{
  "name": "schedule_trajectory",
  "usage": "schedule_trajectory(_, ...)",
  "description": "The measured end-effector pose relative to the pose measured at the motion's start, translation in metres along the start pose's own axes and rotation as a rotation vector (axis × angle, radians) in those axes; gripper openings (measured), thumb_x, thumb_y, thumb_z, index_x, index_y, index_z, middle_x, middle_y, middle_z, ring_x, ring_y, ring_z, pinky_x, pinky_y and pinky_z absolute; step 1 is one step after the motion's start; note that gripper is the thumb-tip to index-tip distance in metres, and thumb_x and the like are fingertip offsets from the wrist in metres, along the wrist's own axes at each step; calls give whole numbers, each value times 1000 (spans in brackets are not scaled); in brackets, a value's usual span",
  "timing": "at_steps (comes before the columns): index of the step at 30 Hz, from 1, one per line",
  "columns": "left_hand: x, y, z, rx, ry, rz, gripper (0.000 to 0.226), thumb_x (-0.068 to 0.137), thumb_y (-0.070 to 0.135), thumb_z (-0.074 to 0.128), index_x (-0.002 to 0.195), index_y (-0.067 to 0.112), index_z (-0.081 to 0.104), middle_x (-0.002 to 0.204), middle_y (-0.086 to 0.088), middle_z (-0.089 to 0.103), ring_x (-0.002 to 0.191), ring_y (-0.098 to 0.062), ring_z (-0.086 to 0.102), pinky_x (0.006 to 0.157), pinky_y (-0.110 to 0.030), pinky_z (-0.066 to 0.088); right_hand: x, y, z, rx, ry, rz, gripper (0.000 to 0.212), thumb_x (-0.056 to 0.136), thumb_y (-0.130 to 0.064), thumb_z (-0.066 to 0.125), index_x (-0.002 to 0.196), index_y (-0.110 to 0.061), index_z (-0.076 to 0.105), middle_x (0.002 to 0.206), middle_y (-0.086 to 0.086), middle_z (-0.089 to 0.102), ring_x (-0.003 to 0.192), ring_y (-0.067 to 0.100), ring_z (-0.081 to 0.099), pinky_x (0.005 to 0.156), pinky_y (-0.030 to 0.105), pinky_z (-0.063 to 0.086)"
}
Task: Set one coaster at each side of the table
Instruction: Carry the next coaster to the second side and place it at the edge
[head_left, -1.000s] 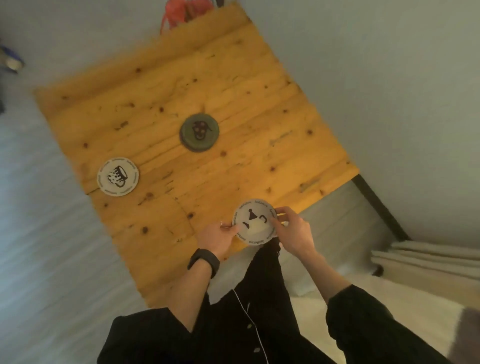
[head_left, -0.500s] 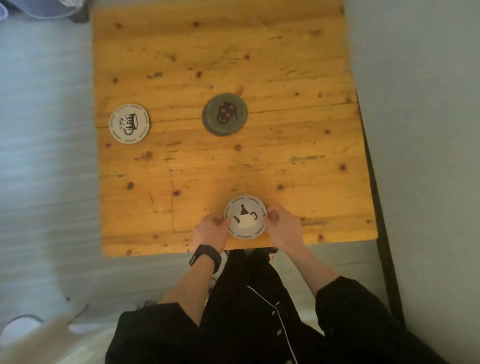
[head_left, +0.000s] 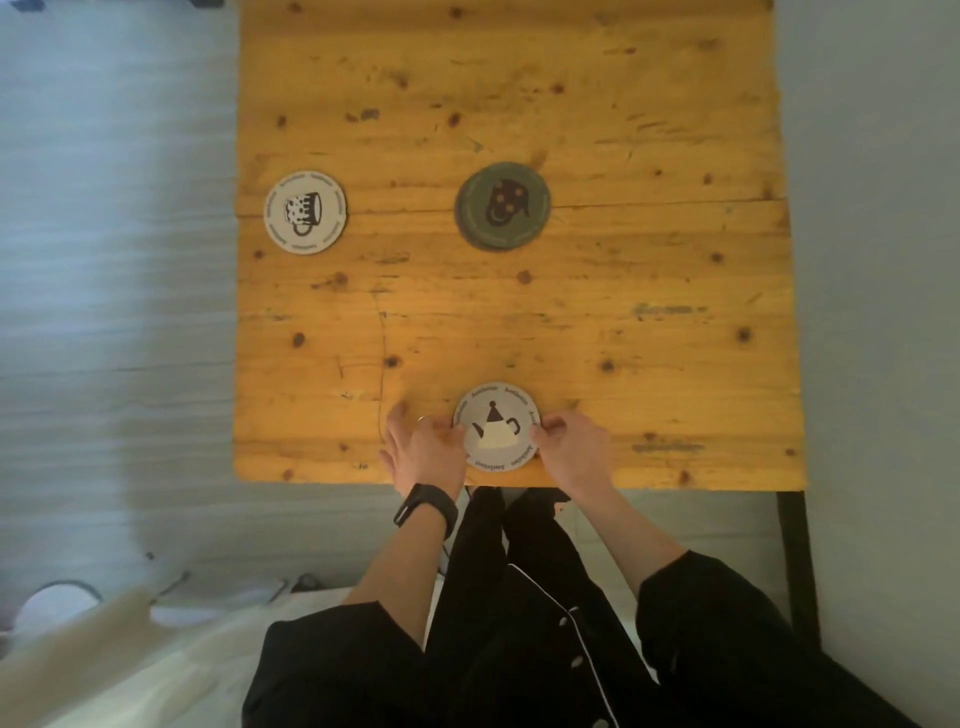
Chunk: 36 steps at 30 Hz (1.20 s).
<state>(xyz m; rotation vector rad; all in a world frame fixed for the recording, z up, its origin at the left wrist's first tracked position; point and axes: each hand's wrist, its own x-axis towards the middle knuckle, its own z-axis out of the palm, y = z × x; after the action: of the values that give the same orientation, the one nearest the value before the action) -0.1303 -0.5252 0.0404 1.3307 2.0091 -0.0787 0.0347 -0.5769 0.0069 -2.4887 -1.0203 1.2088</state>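
A square wooden table (head_left: 597, 322) fills the view from above. A pale coaster with a teapot picture (head_left: 496, 427) lies flat near the table's near edge. My left hand (head_left: 423, 452) touches its left rim and my right hand (head_left: 574, 454) pinches its right rim. A pale coaster with a mug picture (head_left: 305, 212) lies at the left edge. A dark green coaster with a dog face (head_left: 502, 206) lies near the middle of the table.
Grey floor surrounds the table on the left and right. A black table leg (head_left: 795, 561) shows at the near right corner. My dark clothing (head_left: 519, 649) fills the bottom, with pale fabric (head_left: 130, 654) and a white round object (head_left: 52, 603) at bottom left.
The camera view has swung so the table now sits square in the view. Both hands have brought the teapot coaster down flat on the table near its near edge.
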Motion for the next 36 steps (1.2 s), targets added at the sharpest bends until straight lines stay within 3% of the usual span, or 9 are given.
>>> schedule_trajectory(6,3,-1,4,-64,19,40,26,85,47,65,98,26,73,156,3,21,147,-26,14,119,-54,16,3,-4,-5,-14,51,58,9,90,-37,64,93,-28,66,76,-16,59,71,8,56,61,21,38)
schedule_trajectory(13,7,8,3,-74,19,16,21,82,46,69,93,29,75,157,7,21,146,-29,8,118,-58,15,4,-7,-11,-9,25,138,11,82,-37,64,79,-37,54,70,-20,56,64,3,54,49,18,35)
schedule_trajectory(21,9,6,8,-57,54,28,21,80,48,71,90,31,75,155,8,24,144,-29,10,117,-59,14,-1,-9,-7,14,35,153,6,84,-35,62,83,-33,56,73,-15,61,74,14,63,56,27,45)
schedule_trajectory(25,9,7,11,-39,74,41,19,79,49,71,89,33,73,155,7,24,144,-31,11,116,-59,15,-4,-7,-5,29,72,103,8,89,-33,62,89,-27,57,76,-13,61,79,17,66,62,30,51)
schedule_trajectory(27,9,6,12,-19,68,46,20,80,50,69,91,33,72,155,6,24,144,-31,11,116,-59,15,-6,-6,-4,-7,77,46,11,93,-32,61,94,-24,54,82,-7,63,80,19,66,68,38,57)
schedule_trajectory(30,8,8,10,31,69,74,25,83,49,66,102,32,67,154,0,25,144,-34,12,116,-58,16,-12,-5,-5,-123,92,-94,14,97,-29,55,103,-23,43,89,0,59,72,23,63,63,45,57)
schedule_trajectory(34,15,13,5,213,27,271,28,90,37,60,117,31,64,157,-6,24,148,-33,6,117,-61,12,-10,-10,-13,-323,11,-213,11,100,-31,45,110,-27,47,109,6,56,77,29,65,66,46,58)
schedule_trajectory(36,23,17,0,292,-14,351,29,91,36,58,118,28,63,159,-7,20,149,-32,2,118,-60,10,-4,-16,-20,-407,-52,-219,11,99,-33,43,106,-28,51,108,4,59,80,29,63,70,45,57)
